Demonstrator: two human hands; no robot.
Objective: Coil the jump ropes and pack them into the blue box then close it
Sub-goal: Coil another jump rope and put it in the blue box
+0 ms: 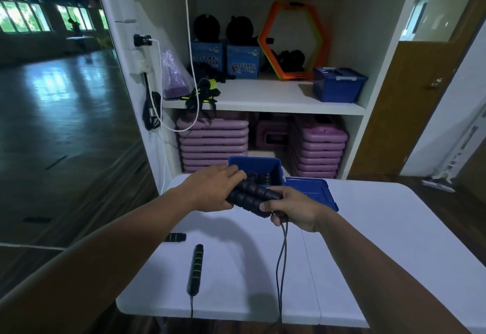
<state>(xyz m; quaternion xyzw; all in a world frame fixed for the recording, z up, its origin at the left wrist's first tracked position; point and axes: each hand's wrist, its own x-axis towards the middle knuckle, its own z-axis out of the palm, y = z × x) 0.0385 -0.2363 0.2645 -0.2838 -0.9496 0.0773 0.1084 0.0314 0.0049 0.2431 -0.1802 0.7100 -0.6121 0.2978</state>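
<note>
Both my hands hold the two black foam handles (253,195) of one jump rope side by side above the white table (368,241). My left hand (213,190) grips their far ends, and my right hand (292,208) grips the near ends. The rope's grey cord (282,260) hangs from my right hand in two strands over the table's front edge. Just behind the handles stands the open blue box (256,166) with dark coiled rope inside. Its blue lid (314,191) lies on the table to the right of it.
A second jump rope's handle (195,269), black with green rings, lies on the table at the front left, and another such handle (175,237) sits at the left edge. Behind the table is a white shelf unit (263,97) with purple step boards, blue boxes and an orange hexagon.
</note>
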